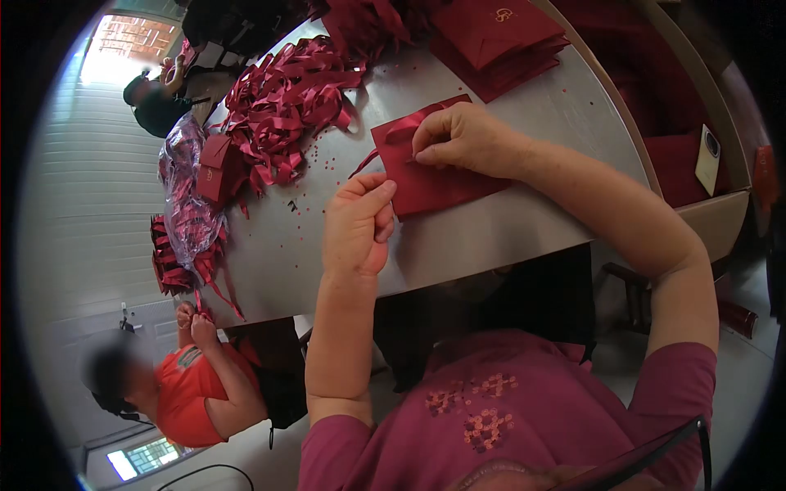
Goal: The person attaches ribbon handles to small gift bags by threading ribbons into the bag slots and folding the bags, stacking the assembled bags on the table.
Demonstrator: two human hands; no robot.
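Note:
A dark red paper bag [446,184] lies flat on the table in front of me. My left hand [359,221] is closed at the bag's left edge, its thumb on top and fingers curled; what lies inside the curl is partly hidden. Over the upper part of the bag, my right hand [467,141] pinches a red ribbon [405,127] between thumb and forefinger. The ribbon loops across the bag, and a loose end sticks out on the left, just above my left hand.
A tangled heap of red ribbons [286,98] covers the table's far left, beside a clear plastic bag [184,180]. Stacked red bags [499,41] sit behind. At right stands a cardboard box [712,217] with a phone [708,159] on it. Co-workers sit along the left side.

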